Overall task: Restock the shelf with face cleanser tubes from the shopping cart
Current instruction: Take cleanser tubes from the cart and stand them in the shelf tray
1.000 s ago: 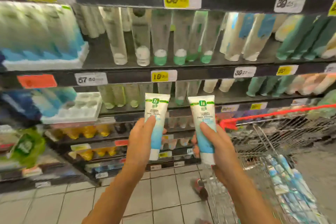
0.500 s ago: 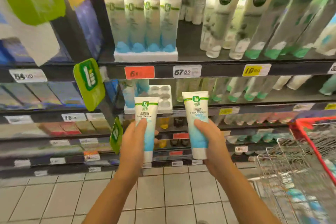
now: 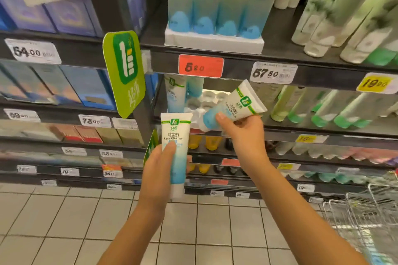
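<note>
Currently each hand is gripping one face cleanser tube in front of the shelf.
Left hand [image 3: 158,170] is curling round an upright tube [image 3: 175,135], its thumb covering part of the front print and its fingers wrapping behind. Right hand [image 3: 241,133] is pinching a tilted tube [image 3: 234,107], whose cap end is pointing down-left at the white tray [image 3: 206,98] on the shelf [image 3: 349,137] and hiding part of the tray's cells. Matching tubes [image 3: 174,94] are standing at the tray's left end, with open cells showing beside them. Shopping cart [image 3: 366,211] is being cut off at the lower right; its contents are too blurred to identify.
</note>
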The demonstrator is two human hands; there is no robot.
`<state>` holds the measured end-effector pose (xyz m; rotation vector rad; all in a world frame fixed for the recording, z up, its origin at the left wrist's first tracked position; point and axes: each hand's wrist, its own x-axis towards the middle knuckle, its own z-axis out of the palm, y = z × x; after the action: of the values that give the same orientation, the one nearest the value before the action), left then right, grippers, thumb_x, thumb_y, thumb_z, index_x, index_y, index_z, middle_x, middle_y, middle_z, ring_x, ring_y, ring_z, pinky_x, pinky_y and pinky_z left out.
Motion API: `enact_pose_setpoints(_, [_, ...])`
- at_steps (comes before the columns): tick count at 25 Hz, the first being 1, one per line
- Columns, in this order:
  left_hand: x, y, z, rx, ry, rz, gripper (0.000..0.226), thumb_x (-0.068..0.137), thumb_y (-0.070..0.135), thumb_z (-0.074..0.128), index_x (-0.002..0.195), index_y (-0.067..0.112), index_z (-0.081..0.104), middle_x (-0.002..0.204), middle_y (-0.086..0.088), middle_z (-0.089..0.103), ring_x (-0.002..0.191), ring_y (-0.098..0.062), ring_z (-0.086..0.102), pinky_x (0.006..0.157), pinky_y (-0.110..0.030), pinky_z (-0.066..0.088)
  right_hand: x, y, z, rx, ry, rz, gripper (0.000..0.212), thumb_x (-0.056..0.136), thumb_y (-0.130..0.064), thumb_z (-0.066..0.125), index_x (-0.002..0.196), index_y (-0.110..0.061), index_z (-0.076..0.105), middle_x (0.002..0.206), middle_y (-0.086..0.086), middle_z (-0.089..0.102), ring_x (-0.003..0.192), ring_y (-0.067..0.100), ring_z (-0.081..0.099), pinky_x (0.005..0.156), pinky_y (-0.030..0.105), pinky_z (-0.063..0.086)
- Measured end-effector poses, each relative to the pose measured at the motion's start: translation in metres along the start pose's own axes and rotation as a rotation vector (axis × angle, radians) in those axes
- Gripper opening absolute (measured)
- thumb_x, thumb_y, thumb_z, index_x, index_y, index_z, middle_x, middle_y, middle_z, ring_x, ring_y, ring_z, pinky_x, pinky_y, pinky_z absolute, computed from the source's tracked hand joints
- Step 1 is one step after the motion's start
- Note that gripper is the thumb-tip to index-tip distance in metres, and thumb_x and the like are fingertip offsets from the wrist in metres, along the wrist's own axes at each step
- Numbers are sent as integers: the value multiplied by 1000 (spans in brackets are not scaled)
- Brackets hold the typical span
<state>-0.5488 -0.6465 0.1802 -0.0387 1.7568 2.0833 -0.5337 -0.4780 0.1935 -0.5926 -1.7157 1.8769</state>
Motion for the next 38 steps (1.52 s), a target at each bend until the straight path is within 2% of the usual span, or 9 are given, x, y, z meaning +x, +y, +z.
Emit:
enact_pose_setpoints(7, [21,-21,-3,-42,-52,19,41,75,48,52,104,21,63,74,3,71,64,-7,65,54,-21,55,47,39,33,-57,98,-149,37,78,-6,73,112,0,61,100,3,68,90,2,66,72,12,52])
enact_pose_setpoints(14, [43,-41,-3,-94,-92,35,47,61,51,62,101,26,62,79,-2,71,63,-8,65,53,-18,52,79,49,47,-368,55,-215,27,79,-19,74,100,-12,59,98,1,65,96,16,63,81,28,53])
enact_pose_setpoints(18, [53,-44,1,-22,-114,103,40,51,53,70,89,43,65,79,7,68,63,-4,64,53,-14,49,93,49,47,-436,72,-282,27,77,-17,75,100,-5,68,94,0,68,86,12,64,65,8,48])
enact_pose_setpoints(22, [60,-50,4,15,-92,157,39,51,51,71,89,47,63,83,17,68,71,3,64,52,-11,48,93,49,49,-467,125,-320,23,75,-26,77,91,-9,72,81,-4,67,67,5,62,52,7,43])
enact_pose_setpoints(24, [60,-52,5,30,-86,167,43,51,53,69,91,42,62,85,21,66,73,6,63,50,-9,47,92,49,51,-489,126,-350,25,77,-28,75,93,-9,70,88,-2,69,71,5,62,56,7,44])
enact_pose_setpoints(27, [59,-53,5,62,-80,186,45,51,54,68,93,39,61,83,21,66,72,6,63,49,-9,46,95,52,57,-589,115,-345,24,83,-29,69,93,-7,67,97,9,71,84,23,64,69,31,52])
enact_pose_setpoints(29, [59,-52,5,55,-80,199,41,53,53,69,92,41,64,84,17,67,72,3,64,51,-10,47,97,51,58,-663,91,-341,29,86,-32,64,96,-4,66,97,12,70,88,29,63,73,39,51])
enact_pose_setpoints(34, [56,-53,2,31,-64,228,37,54,52,69,89,42,65,85,17,67,75,4,64,52,-10,47,106,41,51,-729,4,-381,36,87,-39,61,115,-16,55,111,4,68,94,26,63,81,33,51])
enact_pose_setpoints(38, [57,-56,-1,23,-22,250,46,55,49,69,98,35,62,87,17,68,79,3,65,52,-10,48,106,52,53,-844,-38,-371,38,86,-38,62,116,-16,55,103,5,69,90,26,62,74,29,48])
